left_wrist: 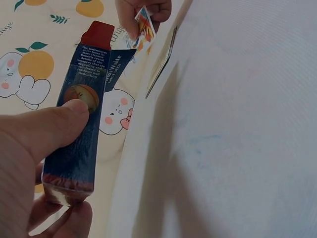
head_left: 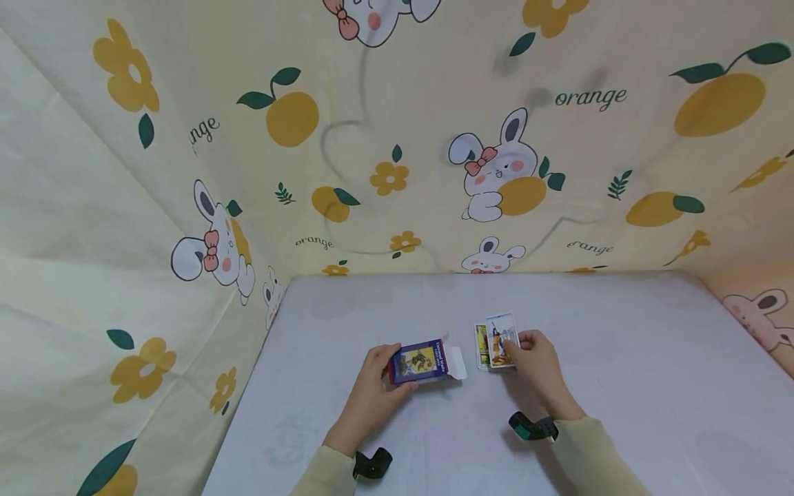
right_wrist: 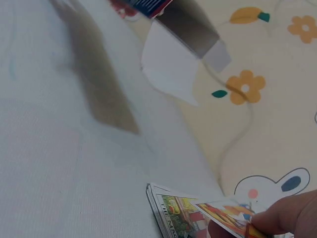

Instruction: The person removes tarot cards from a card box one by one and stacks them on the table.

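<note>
My left hand (head_left: 370, 398) grips a dark blue tarot card box (head_left: 419, 362) between thumb and fingers. The box's end flap (head_left: 455, 363) stands open on the right, and the right wrist view looks partly into its grey inside (right_wrist: 190, 29). To the right of the box, my right hand (head_left: 541, 366) pinches an illustrated tarot card (head_left: 500, 334) at its right side. This card overlaps a small stack of tarot cards (right_wrist: 173, 210) on the table. Part of the stack is hidden under the held card and the fingers.
A white table (head_left: 434, 441) carries the cards. A cream cloth (head_left: 428, 76) printed with rabbits and oranges hangs behind it, with more cloth at both sides. Black devices (head_left: 373, 464) are strapped to both wrists.
</note>
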### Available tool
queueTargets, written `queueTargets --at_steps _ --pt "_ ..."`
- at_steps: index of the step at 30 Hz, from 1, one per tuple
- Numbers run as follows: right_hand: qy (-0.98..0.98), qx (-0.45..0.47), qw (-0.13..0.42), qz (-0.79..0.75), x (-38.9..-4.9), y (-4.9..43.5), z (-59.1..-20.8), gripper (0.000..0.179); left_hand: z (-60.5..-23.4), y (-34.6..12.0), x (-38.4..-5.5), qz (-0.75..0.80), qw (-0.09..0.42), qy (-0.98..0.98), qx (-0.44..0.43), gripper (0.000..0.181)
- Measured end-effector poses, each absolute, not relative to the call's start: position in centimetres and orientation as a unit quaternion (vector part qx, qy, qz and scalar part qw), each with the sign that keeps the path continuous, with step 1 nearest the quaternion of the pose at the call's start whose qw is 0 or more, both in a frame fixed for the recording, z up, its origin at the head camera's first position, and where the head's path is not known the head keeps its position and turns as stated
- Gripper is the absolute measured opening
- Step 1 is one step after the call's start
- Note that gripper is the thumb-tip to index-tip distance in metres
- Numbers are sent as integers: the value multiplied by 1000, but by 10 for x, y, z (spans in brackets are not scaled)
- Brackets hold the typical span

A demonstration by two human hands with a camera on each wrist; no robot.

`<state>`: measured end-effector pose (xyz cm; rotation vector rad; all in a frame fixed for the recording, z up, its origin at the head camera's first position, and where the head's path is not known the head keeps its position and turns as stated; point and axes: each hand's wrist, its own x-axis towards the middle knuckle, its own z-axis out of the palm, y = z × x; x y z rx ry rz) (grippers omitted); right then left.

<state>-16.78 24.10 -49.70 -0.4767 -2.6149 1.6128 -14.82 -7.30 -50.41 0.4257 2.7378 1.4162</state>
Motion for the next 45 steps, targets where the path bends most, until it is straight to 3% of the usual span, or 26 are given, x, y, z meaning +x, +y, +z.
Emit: queueTargets --at_steps 7,45 --pt "-857 -144 59 492 -175 227 -499 36 -502 -74 -146 458 14 879 132 76" --pt "-923 -177 32 339 -183 220 -521 53 -506 -73 -148 452 10 881 139 76"
